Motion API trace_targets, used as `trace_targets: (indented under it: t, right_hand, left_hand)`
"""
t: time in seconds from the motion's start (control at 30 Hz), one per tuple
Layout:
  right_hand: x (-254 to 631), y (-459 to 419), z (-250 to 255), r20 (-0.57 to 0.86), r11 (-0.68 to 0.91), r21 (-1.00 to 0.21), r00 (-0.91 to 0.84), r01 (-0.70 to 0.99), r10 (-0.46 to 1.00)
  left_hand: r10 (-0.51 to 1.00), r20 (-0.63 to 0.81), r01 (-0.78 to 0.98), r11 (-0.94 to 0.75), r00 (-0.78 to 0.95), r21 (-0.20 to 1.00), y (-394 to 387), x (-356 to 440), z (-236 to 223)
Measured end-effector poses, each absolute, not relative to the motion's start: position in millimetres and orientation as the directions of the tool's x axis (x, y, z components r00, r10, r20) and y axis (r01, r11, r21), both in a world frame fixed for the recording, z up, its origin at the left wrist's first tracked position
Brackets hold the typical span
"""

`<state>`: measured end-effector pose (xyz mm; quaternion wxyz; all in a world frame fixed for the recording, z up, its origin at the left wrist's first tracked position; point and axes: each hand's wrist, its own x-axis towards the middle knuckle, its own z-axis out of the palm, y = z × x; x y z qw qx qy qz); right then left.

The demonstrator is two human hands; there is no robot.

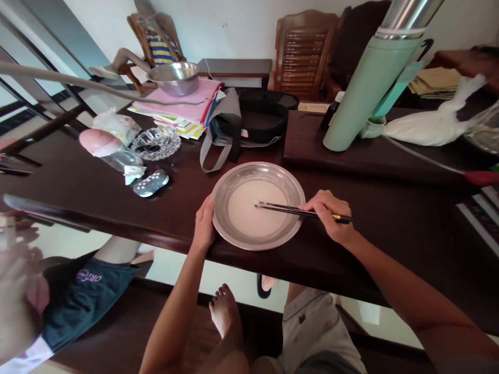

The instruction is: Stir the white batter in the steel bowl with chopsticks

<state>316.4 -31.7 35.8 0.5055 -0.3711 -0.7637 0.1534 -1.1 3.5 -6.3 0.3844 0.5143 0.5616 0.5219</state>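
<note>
- While the left hand has hold of the metal basin at 9 o'clock, fingers closed on its side, the right hand sits at 3 o'clock, fingers pinched round two dark chopsticks.
- Basin: mid-view on the tabletop; shallow pool of milky liquid in the bottom, sloping wall showing above it.
- Chopsticks: long axis nearly 9-to-3; tips toward 9, at the liquid near mid-pool; butt ends stick out behind the hand.
- Other containers: steel bowl at 11, on stacked papers, contents hidden; glass ashtray at 10, dark bits inside; green flask between 1 and 2.
- Edges: near tabletop edge just beside basin rim at 6; raised dark block near at 1.
- Room for moving: widest toward 4; another stretch at 9, between left hand and dotted dark object.
</note>
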Motion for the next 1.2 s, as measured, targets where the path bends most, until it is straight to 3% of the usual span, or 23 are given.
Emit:
trace_targets:
  t: [0.2,0.37,0.53,0.73,0.9,1.07,1.2]
  right_hand:
    - [313.8,-33.0,37.2,0.614,0.684,-0.578,-0.316,0.445,0.724]
    - [316.6,-32.8,38.1,0.662,0.679,-0.614,-0.205,0.402,0.721]
    - [313.3,-33.6,37.8,0.596,0.676,-0.588,-0.327,0.444,0.733]
    - [315.4,-33.7,40.2,0.651,0.655,-0.624,-0.179,0.427,0.737]
    - [313.1,-34.1,39.0,0.602,0.673,-0.585,-0.313,0.452,0.734]
    - [315.6,-33.6,38.9,0.67,0.679,-0.6,-0.198,0.422,0.715]
    - [313.5,-34.3,38.9,0.615,0.675,-0.6,-0.293,0.428,0.732]
  left_hand:
    - [0.978,0.111,0.183,-0.077,-0.178,0.98,3.9,-1.3,-6.7]
    - [0.981,0.109,0.169,-0.081,-0.16,0.982,4.5,-1.0,-7.5]
    - [0.979,0.109,0.195,-0.075,-0.172,0.978,3.3,-0.1,-5.2]
    - [0.981,0.097,0.182,-0.066,-0.168,0.981,3.6,-0.8,-6.4]
    - [0.98,0.108,0.178,-0.078,-0.168,0.981,3.9,-2.0,-9.6]
    - [0.98,0.11,0.188,-0.078,-0.164,0.979,3.5,-1.4,-7.9]
    - [0.98,0.106,0.198,-0.071,-0.17,0.978,3.4,-1.1,-7.2]
